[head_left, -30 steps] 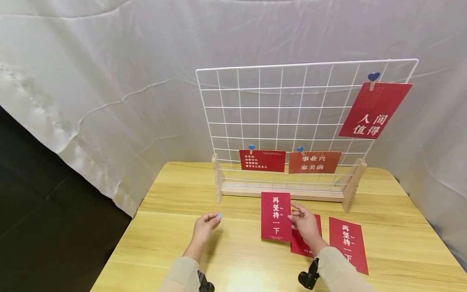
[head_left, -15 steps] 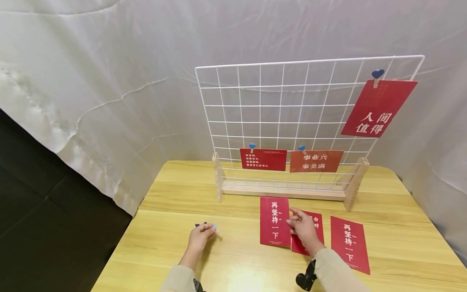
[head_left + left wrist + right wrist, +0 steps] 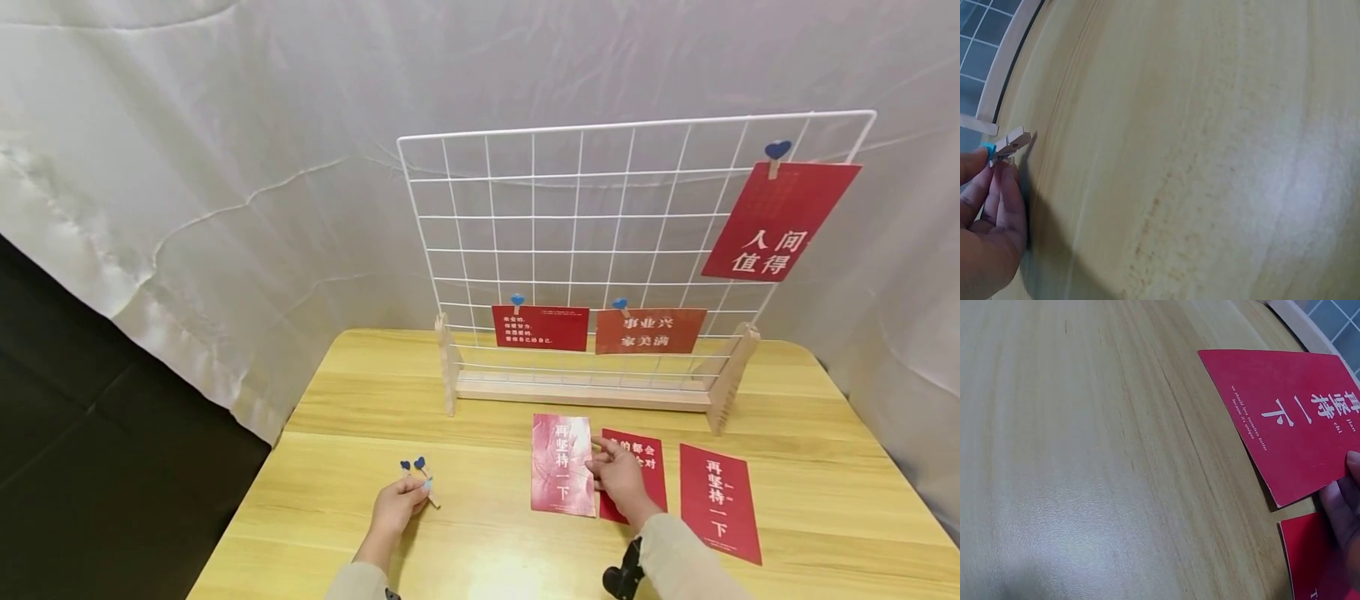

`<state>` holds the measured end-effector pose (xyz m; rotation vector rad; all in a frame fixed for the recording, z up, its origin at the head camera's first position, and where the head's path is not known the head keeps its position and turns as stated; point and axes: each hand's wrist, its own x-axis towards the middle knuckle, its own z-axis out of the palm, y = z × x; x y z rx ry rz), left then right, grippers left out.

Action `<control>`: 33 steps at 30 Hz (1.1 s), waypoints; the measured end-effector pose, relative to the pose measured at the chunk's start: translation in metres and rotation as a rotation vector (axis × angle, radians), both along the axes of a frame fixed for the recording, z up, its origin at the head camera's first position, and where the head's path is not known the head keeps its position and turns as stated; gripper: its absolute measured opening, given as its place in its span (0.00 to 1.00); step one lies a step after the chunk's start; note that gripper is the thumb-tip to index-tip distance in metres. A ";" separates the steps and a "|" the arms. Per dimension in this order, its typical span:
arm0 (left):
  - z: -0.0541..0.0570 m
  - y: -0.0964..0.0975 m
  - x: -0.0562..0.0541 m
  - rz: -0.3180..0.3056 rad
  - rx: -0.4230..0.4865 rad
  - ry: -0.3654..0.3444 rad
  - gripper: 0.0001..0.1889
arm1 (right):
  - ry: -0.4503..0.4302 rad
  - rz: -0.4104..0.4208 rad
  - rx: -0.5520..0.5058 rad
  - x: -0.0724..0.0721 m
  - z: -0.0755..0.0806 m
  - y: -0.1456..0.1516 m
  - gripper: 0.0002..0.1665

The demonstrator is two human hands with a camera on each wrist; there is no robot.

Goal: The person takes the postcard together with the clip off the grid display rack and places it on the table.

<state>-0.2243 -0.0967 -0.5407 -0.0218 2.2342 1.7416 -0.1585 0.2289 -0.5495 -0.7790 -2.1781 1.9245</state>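
My left hand (image 3: 396, 508) pinches a small wooden clothespin (image 3: 1011, 144) with a light blue top between thumb and fingers, low over the table. Just beyond those fingers are two dark blue heart clips (image 3: 420, 462), partly hidden by the hand. With thumb and fingers, my right hand (image 3: 624, 483) grips the right edge of a red card (image 3: 562, 467) with white characters, which catches the light. Under the right hand lies another red card (image 3: 651, 468), partly covered. A third red card (image 3: 720, 504) rests to its right.
A white wire grid rack (image 3: 630, 124) stands at the back on a wooden base (image 3: 585, 398). Blue heart clips hold a dark red card (image 3: 543, 329), an orange-red card (image 3: 651, 333) and a large red card (image 3: 780, 218) on it. Pale cloth (image 3: 262, 108) hangs behind.
My left hand has moved left and toward me with the clothespin, and the dark blue heart clips have come into view. My right hand has brought its card lower and slightly nearer to me.
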 end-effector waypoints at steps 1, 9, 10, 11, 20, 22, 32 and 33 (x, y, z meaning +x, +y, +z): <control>-0.001 0.000 0.000 0.004 -0.014 0.004 0.12 | -0.006 0.002 0.006 0.000 0.000 0.000 0.25; 0.002 -0.003 -0.001 0.048 -0.100 0.007 0.11 | -0.040 0.012 0.072 0.000 0.000 -0.003 0.24; 0.003 -0.003 -0.001 0.047 -0.110 0.001 0.11 | -0.042 0.013 0.081 0.000 0.000 -0.004 0.24; 0.004 -0.004 -0.001 0.041 -0.122 0.000 0.11 | -0.047 0.011 0.093 0.000 0.000 -0.004 0.23; 0.008 -0.006 -0.003 0.003 -0.195 0.021 0.08 | -0.118 0.034 0.339 -0.003 0.006 -0.008 0.21; 0.009 -0.005 -0.002 0.002 -0.211 0.028 0.07 | -0.128 0.038 0.372 -0.002 0.007 -0.008 0.21; 0.012 -0.006 -0.004 -0.058 -0.400 0.105 0.08 | -0.170 0.046 0.482 0.001 0.014 -0.009 0.18; 0.013 -0.006 -0.004 -0.061 -0.409 0.109 0.08 | -0.172 0.043 0.481 0.001 0.014 -0.009 0.18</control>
